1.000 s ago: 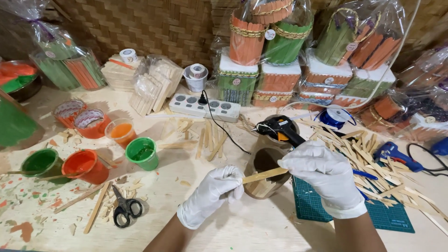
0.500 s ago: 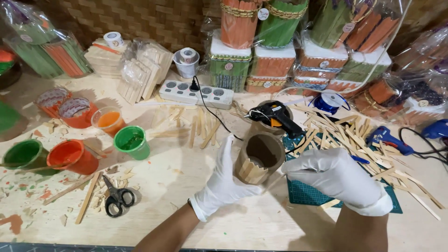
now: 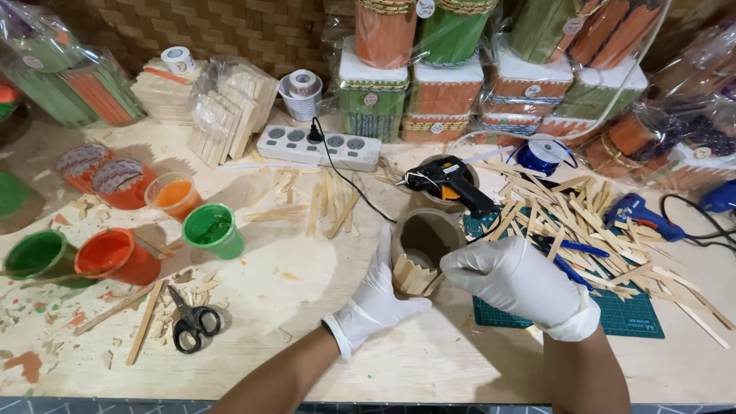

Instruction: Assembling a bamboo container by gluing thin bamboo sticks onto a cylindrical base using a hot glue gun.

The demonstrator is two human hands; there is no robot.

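Holding stick-clad tube (image 3: pixel 423 257): left hand (image 3: pixel 377 300) grip wrapped; right hand (image 3: pixel 515 280) pinching rim

At a wooden worktable (image 3: pixel 322 360), a cardboard tube ringed with pointed wooden sticks (image 3: pixel 420 257) sits between the gloved left hand (image 3: pixel 376 303) and gloved right hand (image 3: pixel 517 280). A black glue gun (image 3: pixel 448 180) rests behind it. Loose wooden sticks (image 3: pixel 583 222) lie right, on a green cutting mat (image 3: pixel 613 314). Black-handled scissors (image 3: pixel 192 322) and green and orange paint cups (image 3: pixel 153 230) lie left; a white power strip (image 3: pixel 318 146) sits behind.
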